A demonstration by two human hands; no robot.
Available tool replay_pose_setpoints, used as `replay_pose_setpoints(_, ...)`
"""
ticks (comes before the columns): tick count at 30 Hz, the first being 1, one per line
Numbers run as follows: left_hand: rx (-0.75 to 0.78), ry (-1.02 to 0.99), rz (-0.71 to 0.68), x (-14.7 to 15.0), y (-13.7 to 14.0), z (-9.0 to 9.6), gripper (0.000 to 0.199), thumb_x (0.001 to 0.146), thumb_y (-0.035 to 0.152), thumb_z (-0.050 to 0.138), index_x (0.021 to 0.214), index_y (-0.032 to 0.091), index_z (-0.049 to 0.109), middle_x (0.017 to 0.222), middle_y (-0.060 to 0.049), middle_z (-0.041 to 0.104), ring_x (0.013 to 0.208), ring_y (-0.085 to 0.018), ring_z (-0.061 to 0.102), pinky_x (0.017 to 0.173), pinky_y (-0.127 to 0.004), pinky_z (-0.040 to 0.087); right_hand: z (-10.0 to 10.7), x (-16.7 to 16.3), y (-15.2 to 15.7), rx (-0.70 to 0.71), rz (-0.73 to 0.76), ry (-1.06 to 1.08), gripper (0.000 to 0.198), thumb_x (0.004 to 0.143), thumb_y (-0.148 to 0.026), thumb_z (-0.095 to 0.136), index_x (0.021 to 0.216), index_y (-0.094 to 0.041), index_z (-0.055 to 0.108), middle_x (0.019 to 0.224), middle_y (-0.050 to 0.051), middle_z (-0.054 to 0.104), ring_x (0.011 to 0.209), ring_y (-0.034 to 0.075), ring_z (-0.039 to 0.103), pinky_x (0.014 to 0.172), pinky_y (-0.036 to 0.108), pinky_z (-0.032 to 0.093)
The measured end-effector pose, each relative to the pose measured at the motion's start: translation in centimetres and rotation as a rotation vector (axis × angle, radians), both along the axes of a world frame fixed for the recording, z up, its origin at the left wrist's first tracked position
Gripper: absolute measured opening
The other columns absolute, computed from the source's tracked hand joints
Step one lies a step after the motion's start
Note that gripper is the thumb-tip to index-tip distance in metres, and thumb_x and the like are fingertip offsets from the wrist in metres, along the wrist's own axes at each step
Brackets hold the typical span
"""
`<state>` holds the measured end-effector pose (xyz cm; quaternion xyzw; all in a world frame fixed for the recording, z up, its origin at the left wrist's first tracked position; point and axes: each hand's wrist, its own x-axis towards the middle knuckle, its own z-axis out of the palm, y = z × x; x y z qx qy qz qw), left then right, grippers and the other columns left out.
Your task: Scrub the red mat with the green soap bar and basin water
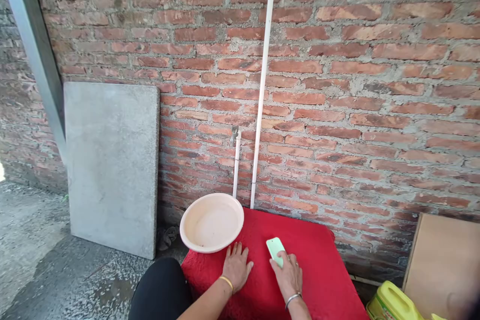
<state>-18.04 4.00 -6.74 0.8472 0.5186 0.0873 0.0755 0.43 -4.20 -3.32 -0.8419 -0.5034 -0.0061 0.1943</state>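
Note:
A red cloth (pixel 311 245) lies spread over a low surface in front of me. My left hand (pixel 237 269) rests palm down on it, fingers spread, just beside the pale pink basin (pixel 212 222). My right hand (pixel 288 275) grips a light green scrubbing brush (pixel 275 249) by its near end. The brush is flat-backed with rounded corners and a small hole at the far end; its underside is hidden against the cloth. The round basin sits at the cloth's far left corner, tilted a little towards me.
A brick wall (pixel 318 67) rises behind the cloth, with a tall white pipe (pixel 262 90) and a short pipe with a tap (pixel 235 134). A grey slab (pixel 112 170) leans at left. At right are a yellow-green jug (pixel 393 302) and a brown board (pixel 446 265).

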Motion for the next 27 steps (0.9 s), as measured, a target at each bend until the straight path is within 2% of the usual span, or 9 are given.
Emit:
replay_pose_setpoints(2,-0.02,-0.026,-0.028,0.3,1.0,0.7,0.062,0.096,0.047,0.025,0.148,0.018,0.044,0.156,-0.014,0.037,0.145,-0.029,0.031,0.119,-0.051,0.02,0.4,1.3,-0.2,-0.01,-0.042,-0.001,0.024,0.088,-0.044,0.055,0.101,-0.029,0.068,0.096,0.006,0.063,0.09,0.026,0.066,0.076,0.037,0.048)
replay_pose_setpoints(5,-0.107,-0.031,-0.124,0.3,2.4,0.8,0.066,0.094,0.052,0.029,0.153,0.022,0.033,0.162,-0.009,0.022,0.15,-0.027,0.017,0.121,-0.05,0.017,1.6,1.8,0.5,-0.015,-0.05,0.012,0.028,0.089,-0.047,0.051,0.103,-0.028,0.067,0.097,0.006,0.062,0.091,0.025,0.064,0.077,0.035,0.047)
replay_pose_setpoints(9,-0.113,-0.018,-0.146,-0.2,3.0,-0.2,0.067,0.094,0.054,0.028,0.154,0.025,0.028,0.164,-0.005,0.016,0.151,-0.025,0.011,0.122,-0.05,0.013,3.2,-1.4,3.5,0.013,0.016,0.036,0.03,0.089,-0.049,0.05,0.105,-0.03,0.066,0.104,0.006,0.061,0.096,0.023,0.062,0.083,0.033,0.045)
replay_pose_setpoints(12,-0.083,0.001,-0.157,-0.4,3.0,-0.7,0.066,0.095,0.053,0.027,0.154,0.023,0.029,0.163,-0.006,0.017,0.151,-0.024,0.011,0.122,-0.048,0.012,3.3,-4.9,6.0,0.016,0.086,0.052,0.027,0.085,-0.048,0.058,0.104,-0.032,0.068,0.105,0.004,0.061,0.1,0.022,0.061,0.086,0.032,0.042)
replay_pose_setpoints(14,-0.084,0.013,-0.161,-0.4,3.0,-0.7,0.066,0.095,0.053,0.026,0.154,0.022,0.03,0.163,-0.007,0.018,0.151,-0.023,0.011,0.122,-0.048,0.011,3.0,-5.9,6.9,0.005,0.114,0.061,0.024,0.081,-0.045,0.063,0.101,-0.033,0.069,0.105,0.003,0.062,0.102,0.022,0.06,0.088,0.032,0.041)
replay_pose_setpoints(17,-0.101,0.008,-0.159,-0.4,3.1,-0.6,0.068,0.095,0.055,0.025,0.154,0.023,0.03,0.163,-0.007,0.016,0.151,-0.024,0.011,0.122,-0.049,0.012,2.6,-3.8,6.2,-0.028,0.06,0.064,0.023,0.08,-0.042,0.066,0.101,-0.032,0.07,0.106,0.004,0.062,0.102,0.023,0.061,0.089,0.033,0.041)
replay_pose_setpoints(23,-0.135,-0.03,-0.138,-0.1,2.8,0.1,0.069,0.094,0.057,0.026,0.154,0.024,0.03,0.163,-0.008,0.017,0.151,-0.024,0.011,0.122,-0.049,0.012,3.6,5.8,2.0,-0.11,-0.289,0.075,0.043,0.093,-0.05,0.043,0.118,-0.021,0.064,0.105,0.016,0.063,0.091,0.029,0.065,0.075,0.039,0.046)
replay_pose_setpoints(25,-0.139,-0.034,-0.126,-0.1,2.5,0.4,0.07,0.093,0.056,0.027,0.154,0.021,0.029,0.163,-0.008,0.017,0.151,-0.024,0.012,0.122,-0.047,0.012,3.8,6.2,2.0,-0.105,-0.299,0.077,0.045,0.093,-0.051,0.041,0.118,-0.02,0.064,0.106,0.017,0.064,0.091,0.03,0.065,0.074,0.039,0.046)
replay_pose_setpoints(27,-0.129,-0.028,-0.099,-0.1,2.3,0.7,0.072,0.093,0.054,0.029,0.155,0.018,0.025,0.163,-0.01,0.017,0.151,-0.024,0.012,0.123,-0.045,0.012,3.5,4.2,3.0,-0.089,-0.235,0.079,0.042,0.092,-0.052,0.045,0.115,-0.023,0.065,0.106,0.014,0.064,0.092,0.028,0.065,0.075,0.037,0.046)
